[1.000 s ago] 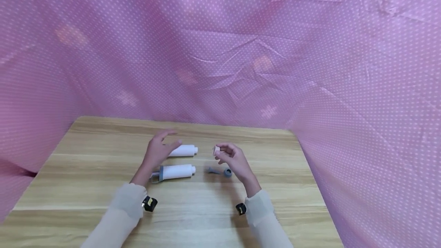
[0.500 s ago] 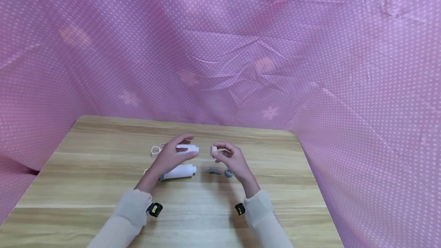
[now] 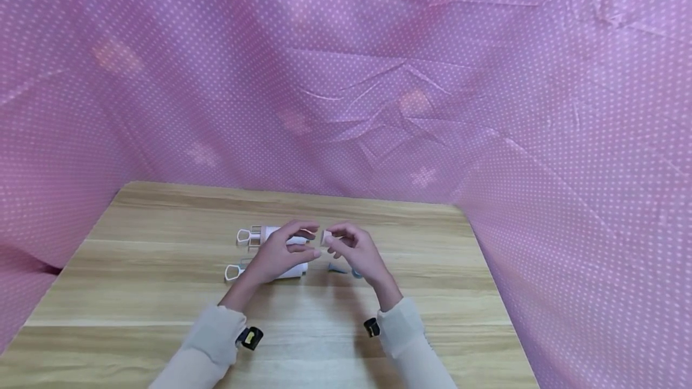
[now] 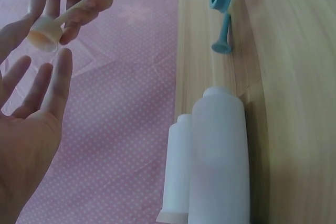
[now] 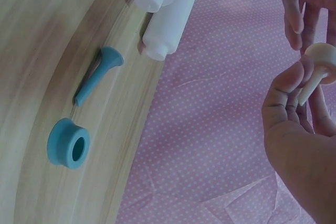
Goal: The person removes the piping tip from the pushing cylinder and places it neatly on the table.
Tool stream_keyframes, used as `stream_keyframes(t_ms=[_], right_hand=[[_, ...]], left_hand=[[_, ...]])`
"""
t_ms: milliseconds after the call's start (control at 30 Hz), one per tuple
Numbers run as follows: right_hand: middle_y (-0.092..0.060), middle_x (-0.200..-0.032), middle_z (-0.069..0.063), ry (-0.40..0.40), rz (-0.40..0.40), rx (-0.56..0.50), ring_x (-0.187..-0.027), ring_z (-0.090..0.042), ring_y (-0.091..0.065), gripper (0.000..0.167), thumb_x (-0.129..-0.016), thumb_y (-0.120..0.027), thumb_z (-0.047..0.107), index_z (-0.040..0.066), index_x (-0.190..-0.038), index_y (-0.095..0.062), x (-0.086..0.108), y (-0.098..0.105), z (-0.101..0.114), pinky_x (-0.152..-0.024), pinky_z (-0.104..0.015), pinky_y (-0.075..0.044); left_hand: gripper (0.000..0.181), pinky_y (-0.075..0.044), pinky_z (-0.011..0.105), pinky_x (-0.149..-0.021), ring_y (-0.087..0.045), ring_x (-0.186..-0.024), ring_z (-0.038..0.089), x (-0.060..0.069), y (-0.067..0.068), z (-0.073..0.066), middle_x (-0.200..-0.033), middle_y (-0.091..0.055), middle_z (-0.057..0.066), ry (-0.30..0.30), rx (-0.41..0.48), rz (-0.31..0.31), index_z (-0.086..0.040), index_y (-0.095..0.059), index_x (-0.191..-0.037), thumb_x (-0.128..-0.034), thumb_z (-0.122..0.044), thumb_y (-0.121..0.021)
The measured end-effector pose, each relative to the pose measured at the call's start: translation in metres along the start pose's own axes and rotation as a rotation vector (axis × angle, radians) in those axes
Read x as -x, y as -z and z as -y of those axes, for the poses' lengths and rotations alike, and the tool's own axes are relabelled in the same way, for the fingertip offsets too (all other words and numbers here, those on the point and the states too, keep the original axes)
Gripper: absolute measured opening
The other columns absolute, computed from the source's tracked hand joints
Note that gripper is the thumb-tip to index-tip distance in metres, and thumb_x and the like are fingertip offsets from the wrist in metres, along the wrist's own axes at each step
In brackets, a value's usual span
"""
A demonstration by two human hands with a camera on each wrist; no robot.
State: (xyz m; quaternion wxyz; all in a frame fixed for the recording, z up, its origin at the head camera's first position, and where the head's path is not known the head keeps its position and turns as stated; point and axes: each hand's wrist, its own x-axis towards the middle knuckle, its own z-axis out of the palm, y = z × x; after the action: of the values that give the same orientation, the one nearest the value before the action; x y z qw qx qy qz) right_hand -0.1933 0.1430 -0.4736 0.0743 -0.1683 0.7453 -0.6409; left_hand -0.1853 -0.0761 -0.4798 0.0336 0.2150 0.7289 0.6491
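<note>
My right hand (image 3: pixel 359 251) pinches a cream funnel-shaped tip (image 5: pixel 321 59) with a wide cup and thin stem, raised above the table. The left hand (image 3: pixel 278 254) hovers beside it, fingers spread around the cup end; whether they touch cannot be told. Below lie two white syringe-like cylinders: the far one (image 4: pixel 178 169) has a pale collar, and the near one (image 4: pixel 220 156) is partly behind my left hand in the head view. Right of them rest a teal funnel-shaped tip (image 5: pixel 98 76) and a teal ring (image 5: pixel 69 144), the ring mostly hidden by the right hand in the head view.
White pull handles (image 3: pixel 233 272) stick out from the cylinders' left ends. The wooden table (image 3: pixel 135 305) ends at its back against a pink dotted cloth (image 3: pixel 346 107), which also hangs at both sides.
My left hand has moved right over the cylinders, toward the cream tip. The right hand has shifted slightly left with the tip, so the two hands are now close together.
</note>
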Motion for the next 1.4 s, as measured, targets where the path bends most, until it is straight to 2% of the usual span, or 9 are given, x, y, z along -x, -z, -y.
stream_keyframes(t_ms=[200,300,367,500,567,767,1100,1300,1400], right_hand=[[-0.068,-0.099,-0.008,-0.006,0.022,0.009,-0.087,-0.041,-0.065,0.025,-0.101,-0.063,0.008,-0.008,-0.12,-0.063,0.001,-0.003,0.0,-0.077,-0.054,-0.057],[-0.067,-0.097,-0.006,0.014,0.039,0.006,-0.089,-0.051,-0.062,0.023,-0.102,-0.062,0.009,-0.008,-0.118,-0.064,0.003,-0.005,0.002,-0.077,-0.054,-0.057],[-0.068,-0.096,-0.006,0.021,0.044,0.014,-0.087,-0.048,-0.063,0.023,-0.102,-0.063,0.011,-0.007,-0.117,-0.065,0.004,-0.005,0.001,-0.077,-0.054,-0.057],[-0.068,-0.096,-0.005,0.019,0.05,0.015,-0.082,-0.028,-0.066,0.025,-0.101,-0.065,0.015,-0.003,-0.118,-0.066,0.004,-0.006,-0.006,-0.077,-0.052,-0.057],[-0.068,-0.097,-0.007,0.017,0.053,0.017,-0.08,-0.02,-0.065,0.025,-0.1,-0.065,0.012,-0.004,-0.119,-0.066,0.004,-0.006,-0.006,-0.075,-0.046,-0.058],[-0.068,-0.104,-0.017,0.035,0.078,0.003,-0.081,-0.023,-0.065,0.026,-0.1,-0.063,0.006,-0.007,-0.123,-0.063,0.003,-0.006,-0.01,-0.071,-0.037,-0.058],[-0.07,-0.104,-0.011,0.031,0.09,0.009,-0.079,-0.016,-0.063,0.025,-0.099,-0.067,0.013,-0.001,-0.12,-0.066,0.002,-0.006,-0.01,-0.072,-0.038,-0.056],[-0.07,-0.103,-0.007,-0.002,0.096,-0.002,-0.084,-0.015,-0.064,0.028,-0.099,-0.068,0.016,0.0,-0.121,-0.066,0.002,-0.005,-0.016,-0.076,-0.034,-0.056],[-0.07,-0.099,-0.006,-0.011,0.09,-0.001,-0.078,-0.014,-0.06,0.025,-0.1,-0.066,0.015,0.0,-0.12,-0.067,0.004,-0.003,-0.02,-0.068,-0.027,-0.051]], left_hand=[[0.052,-0.054,0.031,-0.095,-0.059,-0.118,0.035,0.001,-0.006,-0.002,-0.128,-0.061,0.014,0.016,-0.006,-0.001,-0.002,-0.06,-0.134,-0.0878,-0.013,-0.081],[0.046,-0.055,0.031,-0.094,-0.06,-0.116,0.032,0.002,-0.007,-0.001,-0.123,-0.062,0.012,0.013,-0.002,-0.009,-0.002,-0.063,-0.129,-0.0887,-0.016,-0.081],[0.043,-0.055,0.031,-0.093,-0.061,-0.115,0.031,0.002,-0.008,0.001,-0.121,-0.063,0.011,0.01,0.001,-0.013,-0.001,-0.064,-0.126,-0.0892,-0.017,-0.08],[0.041,-0.055,0.03,-0.092,-0.061,-0.115,0.029,0.002,-0.01,0.004,-0.12,-0.063,0.01,0.003,0.005,-0.021,-0.002,-0.065,-0.125,-0.0895,-0.018,-0.08],[0.042,-0.055,0.03,-0.092,-0.061,-0.115,0.029,0.003,-0.01,0.004,-0.121,-0.063,0.01,-0.001,-0.001,-0.023,-0.003,-0.065,-0.125,-0.0895,-0.018,-0.08],[0.035,-0.056,0.031,-0.092,-0.061,-0.114,0.031,0.002,-0.007,0.002,-0.121,-0.063,0.012,-0.033,-0.037,-0.024,-0.004,-0.068,-0.122,-0.0894,-0.01,-0.079],[0.03,-0.056,0.032,-0.092,-0.062,-0.113,0.031,0.0,-0.003,0.001,-0.118,-0.065,0.007,-0.039,-0.067,0.01,-0.009,-0.07,-0.118,-0.0896,-0.013,-0.08],[0.032,-0.057,0.032,-0.09,-0.062,-0.109,0.032,0.0,-0.003,0.004,-0.115,-0.064,0.012,-0.045,-0.033,-0.031,-0.001,-0.068,-0.116,-0.0869,-0.005,-0.08],[0.034,-0.057,0.032,-0.089,-0.062,-0.108,0.034,-0.001,-0.002,0.006,-0.114,-0.063,0.016,-0.049,-0.013,-0.068,0.004,-0.066,-0.116,-0.0856,-0.001,-0.08]])
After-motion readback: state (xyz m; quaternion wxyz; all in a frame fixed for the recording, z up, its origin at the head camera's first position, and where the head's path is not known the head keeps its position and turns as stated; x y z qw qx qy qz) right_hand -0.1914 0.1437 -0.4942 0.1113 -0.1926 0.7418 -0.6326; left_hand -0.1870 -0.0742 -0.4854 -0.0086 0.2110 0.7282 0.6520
